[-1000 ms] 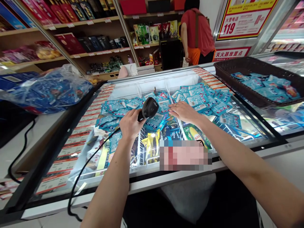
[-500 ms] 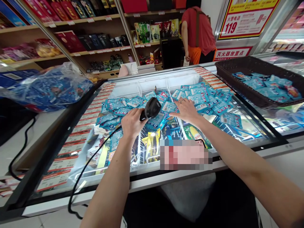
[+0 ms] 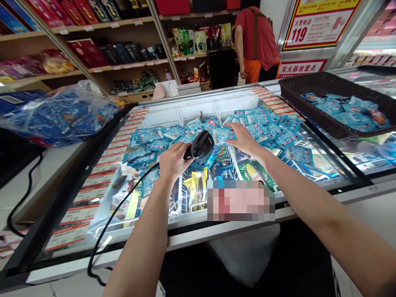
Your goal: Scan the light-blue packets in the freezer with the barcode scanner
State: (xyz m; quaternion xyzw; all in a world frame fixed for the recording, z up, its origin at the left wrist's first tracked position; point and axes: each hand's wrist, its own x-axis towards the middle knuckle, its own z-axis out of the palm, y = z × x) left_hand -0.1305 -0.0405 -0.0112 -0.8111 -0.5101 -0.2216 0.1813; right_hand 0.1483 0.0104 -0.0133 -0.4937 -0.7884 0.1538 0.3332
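My left hand (image 3: 172, 161) grips a black corded barcode scanner (image 3: 201, 144) whose head points at a light-blue snack packet (image 3: 221, 135). My right hand (image 3: 245, 140) pinches that packet by its right edge, just above the chest freezer's glass lid (image 3: 312, 165). Many more of the same blue packets (image 3: 272, 126) lie spread over the lid, to the left and right of both hands. The scanner's black cable (image 3: 105, 231) runs down and off the freezer's front edge.
A dark wicker basket (image 3: 312, 88) with more blue packets sits at the right. A clear plastic bag of blue packets (image 3: 58, 115) lies on the left counter. A person in a red shirt (image 3: 255, 39) stands by the back shelves (image 3: 123, 45).
My right hand slid forward over the packets and took hold of one, lifting it in front of the scanner. My left hand with the scanner shifted slightly right toward it.
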